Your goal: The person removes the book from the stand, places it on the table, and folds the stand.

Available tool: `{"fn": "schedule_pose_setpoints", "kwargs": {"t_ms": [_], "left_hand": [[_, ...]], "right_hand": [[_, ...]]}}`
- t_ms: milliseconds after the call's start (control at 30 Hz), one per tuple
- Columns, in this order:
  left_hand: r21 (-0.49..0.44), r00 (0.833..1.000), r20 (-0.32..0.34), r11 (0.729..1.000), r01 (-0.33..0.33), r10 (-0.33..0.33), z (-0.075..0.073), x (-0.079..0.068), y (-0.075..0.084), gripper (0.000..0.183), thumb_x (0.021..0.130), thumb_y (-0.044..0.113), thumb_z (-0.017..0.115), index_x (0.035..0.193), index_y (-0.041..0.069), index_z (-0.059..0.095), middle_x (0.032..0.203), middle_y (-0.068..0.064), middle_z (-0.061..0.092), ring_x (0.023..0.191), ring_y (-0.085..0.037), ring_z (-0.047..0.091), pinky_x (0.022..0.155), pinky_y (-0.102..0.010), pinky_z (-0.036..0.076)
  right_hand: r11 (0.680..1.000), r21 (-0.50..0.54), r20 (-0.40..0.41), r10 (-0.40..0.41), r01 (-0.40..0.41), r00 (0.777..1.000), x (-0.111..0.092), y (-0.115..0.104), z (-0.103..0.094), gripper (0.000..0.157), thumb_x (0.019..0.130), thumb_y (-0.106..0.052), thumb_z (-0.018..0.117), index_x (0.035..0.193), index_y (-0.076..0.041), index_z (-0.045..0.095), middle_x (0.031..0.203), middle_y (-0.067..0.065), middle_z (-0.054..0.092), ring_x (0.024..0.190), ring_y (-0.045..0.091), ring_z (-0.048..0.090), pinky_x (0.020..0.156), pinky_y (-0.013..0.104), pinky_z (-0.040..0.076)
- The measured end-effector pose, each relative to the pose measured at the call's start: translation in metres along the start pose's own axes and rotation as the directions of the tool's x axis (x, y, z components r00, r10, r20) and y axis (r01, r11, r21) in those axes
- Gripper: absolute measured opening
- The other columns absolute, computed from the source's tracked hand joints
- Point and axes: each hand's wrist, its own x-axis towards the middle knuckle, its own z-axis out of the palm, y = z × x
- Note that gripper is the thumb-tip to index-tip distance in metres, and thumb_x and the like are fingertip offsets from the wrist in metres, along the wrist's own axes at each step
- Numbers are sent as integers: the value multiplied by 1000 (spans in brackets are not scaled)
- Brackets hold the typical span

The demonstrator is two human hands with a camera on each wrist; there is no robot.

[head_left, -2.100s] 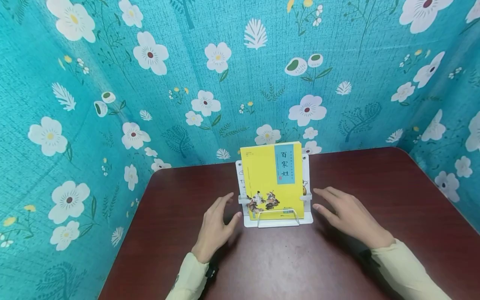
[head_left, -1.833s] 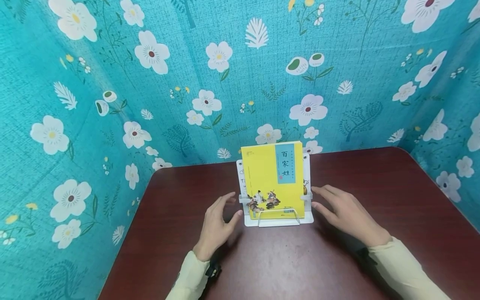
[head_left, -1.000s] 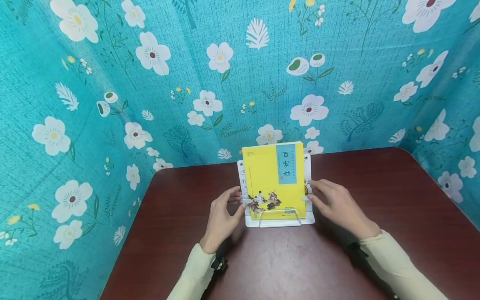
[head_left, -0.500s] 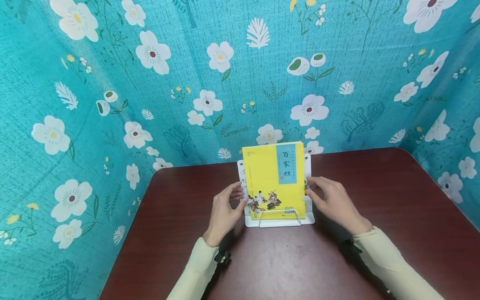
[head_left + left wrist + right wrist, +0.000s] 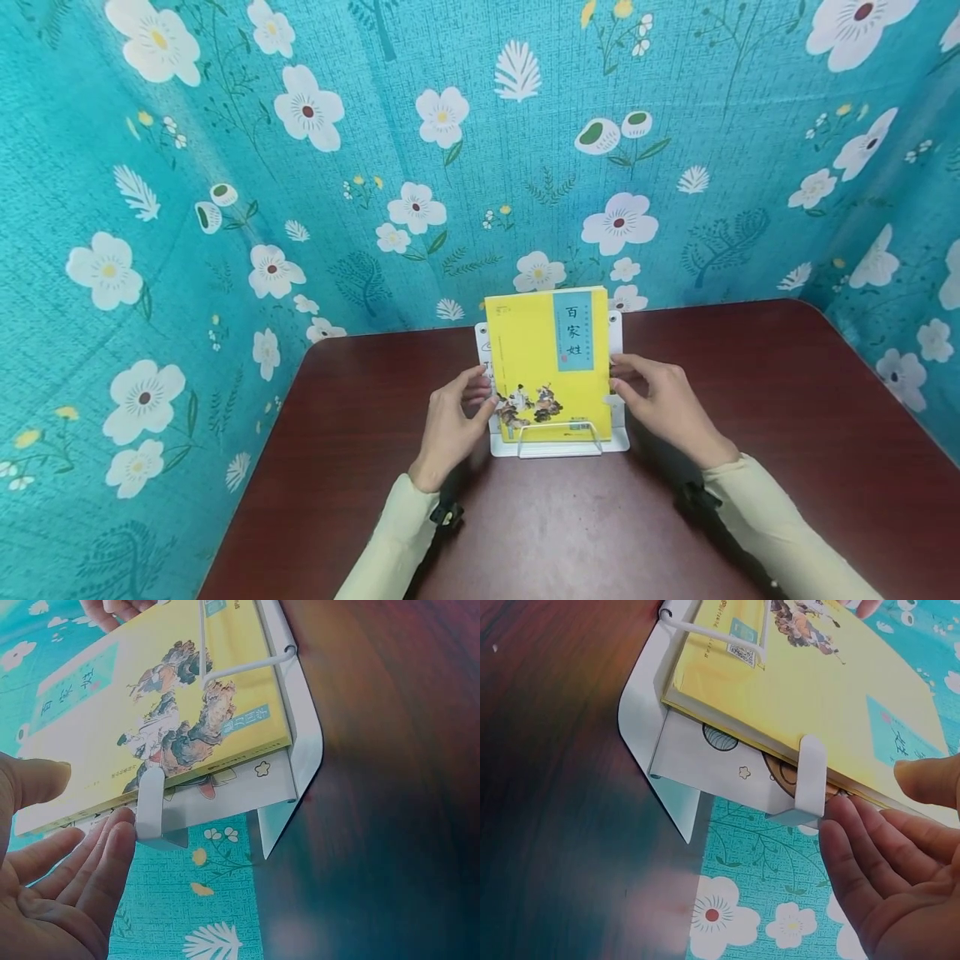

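A yellow book [image 5: 543, 350] with a blue title panel leans upright on a white book stand [image 5: 618, 440]. A wire holder [image 5: 558, 456] crosses the lower front of its cover. My left hand [image 5: 450, 429] pinches the book's left edge, thumb over the cover and fingers along the side. On the opposite edge, my right hand [image 5: 667, 412] has its thumb over the cover and its fingertips at the side. White side clips, the left one [image 5: 151, 802] and the right one [image 5: 811, 776], reach over the book's edges. The stand's back panel is mostly hidden behind the book.
The stand rests on a dark red-brown table [image 5: 360, 417] with rounded far corners. A teal curtain [image 5: 480, 179] with white flowers hangs behind the table and along its sides. Dark wrist straps, such as the left one [image 5: 447, 514], sit on both forearms.
Both hands have moved inward from beside the stand to the book's two edges, thumbs coming over the cover. The book and stand stay in place.
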Motion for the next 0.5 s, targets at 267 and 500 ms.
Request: {"fn": "schedule_pose_setpoints", "kwargs": {"t_ms": [267, 500], "left_hand": [[-95, 1000, 22, 995, 22, -20, 2, 2, 0, 47, 95, 12, 75, 140, 5, 62, 117, -11, 76, 102, -20, 78, 87, -25, 63], [-92, 999, 19, 995, 33, -31, 4, 5, 1, 44, 95, 9, 75, 137, 5, 64, 115, -11, 78, 99, -20, 78, 85, -25, 63]], "right_hand": [[999, 16, 6, 34, -34, 999, 3, 2, 2, 43, 97, -11, 72, 137, 2, 64, 118, 19, 77, 98, 30, 74, 86, 51, 64], [995, 49, 8, 92, -92, 996, 5, 0, 1, 36, 98, -13, 71, 132, 0, 68, 117, 19, 77, 92, 27, 75, 80, 44, 65]]}}
